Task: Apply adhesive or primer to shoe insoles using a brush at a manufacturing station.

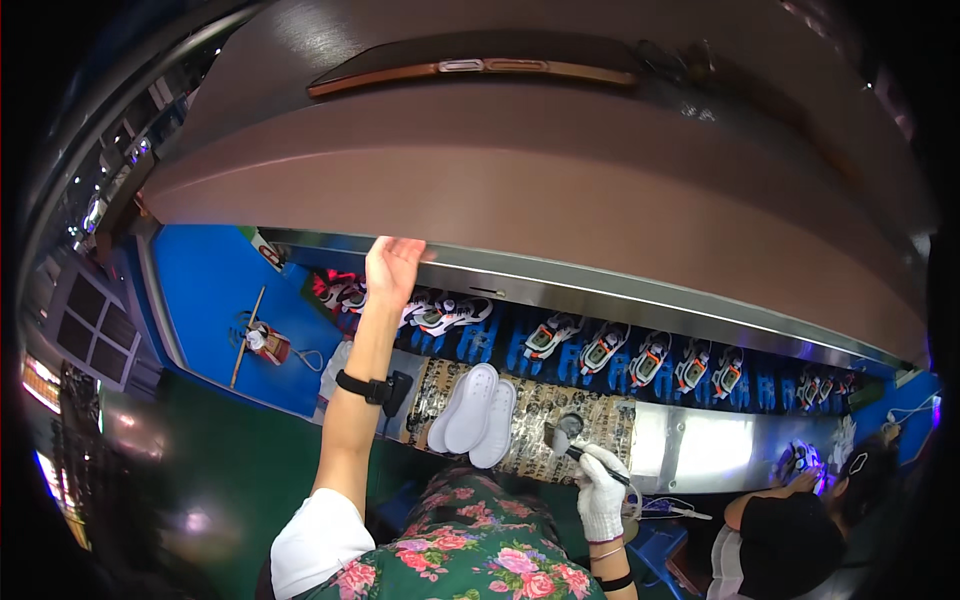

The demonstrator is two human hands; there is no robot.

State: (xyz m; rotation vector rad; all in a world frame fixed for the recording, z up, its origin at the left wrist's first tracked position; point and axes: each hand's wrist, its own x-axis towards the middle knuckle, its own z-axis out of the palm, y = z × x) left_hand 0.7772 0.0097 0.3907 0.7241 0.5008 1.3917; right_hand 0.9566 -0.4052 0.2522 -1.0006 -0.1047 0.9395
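Observation:
My bare left hand (393, 268) is raised to the metal lip of a long brown hood (540, 190), its fingers stretched out with nothing seen in them. It appears to touch the lip, though the contact is hard to make out. My right hand (601, 495), in a white knit glove, is closed round a black-handled tool (574, 447) with a round greyish head, its exact kind unclear. The tool's head is over the taped brown ledge (540, 400). Left of it on the ledge lie white shoe soles (472, 408), partly overlapping.
Behind the ledge, several sports shoes (603, 348) stand in a row on blue holders (479, 340), under the hood. Bare metal ledge (700, 445) continues rightward to a co-worker in black (790, 540). A blue panel (205, 290) with hanging items (266, 342) is at left.

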